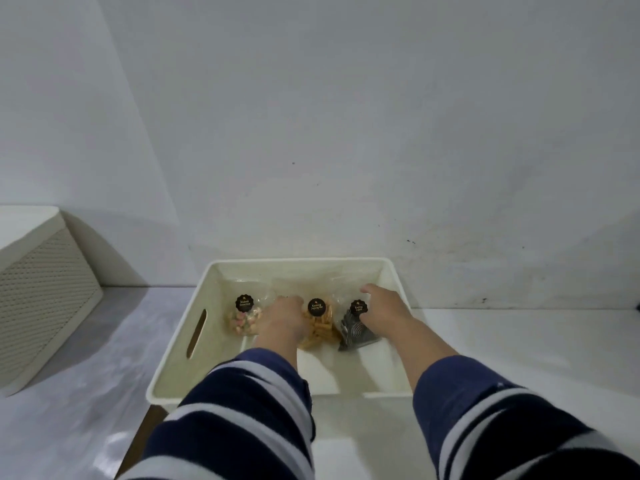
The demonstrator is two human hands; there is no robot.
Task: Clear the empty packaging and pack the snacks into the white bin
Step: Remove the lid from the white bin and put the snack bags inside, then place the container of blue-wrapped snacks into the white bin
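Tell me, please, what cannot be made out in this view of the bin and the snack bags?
- Left hand fingertips: curled out of sight, grip unclear.
- Middle snack bag: partly behind that hand.
- Bag labels: print too small.
- White bin near wall: covered by sleeves.

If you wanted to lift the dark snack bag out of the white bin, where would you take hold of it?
Probably the clear top of the dark snack bag, above its round black label, coming from above: the bag leans back and the right hand is already there, with the white bin wall close beside it.
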